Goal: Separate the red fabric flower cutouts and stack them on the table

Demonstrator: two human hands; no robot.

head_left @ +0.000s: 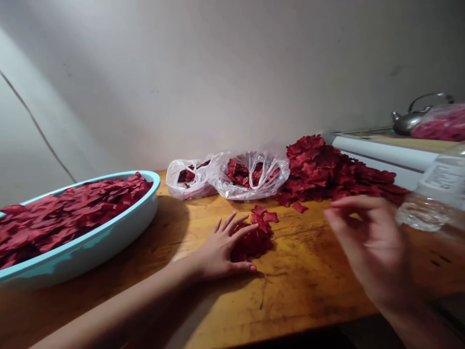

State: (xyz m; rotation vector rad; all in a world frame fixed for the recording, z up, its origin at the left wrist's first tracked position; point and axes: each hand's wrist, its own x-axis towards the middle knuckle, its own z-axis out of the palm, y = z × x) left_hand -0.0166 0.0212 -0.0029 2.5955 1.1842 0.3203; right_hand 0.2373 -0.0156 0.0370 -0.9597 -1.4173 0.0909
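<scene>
My left hand (225, 247) lies spread at the middle of the wooden table, its fingers apart over a small pile of dark red petal-like pieces (256, 237). Its thumb rests on the tabletop beside that pile. To the right, my right hand (374, 242) is raised above the table, somewhat smeared by motion. Thumb and index fingertip meet there in a pinch, and anything between them is too small or blurred to make out. Behind it sits a large heap of the same red pieces (316, 169).
A pale blue basin (127, 225) full of red pieces stands at left. Two clear plastic bags, one (189, 191) behind the other (236, 194), hold more. A clear plastic bottle (423, 213) is at right. Beyond are a metal kettle (409, 123) and a pink-filled bag (441, 123).
</scene>
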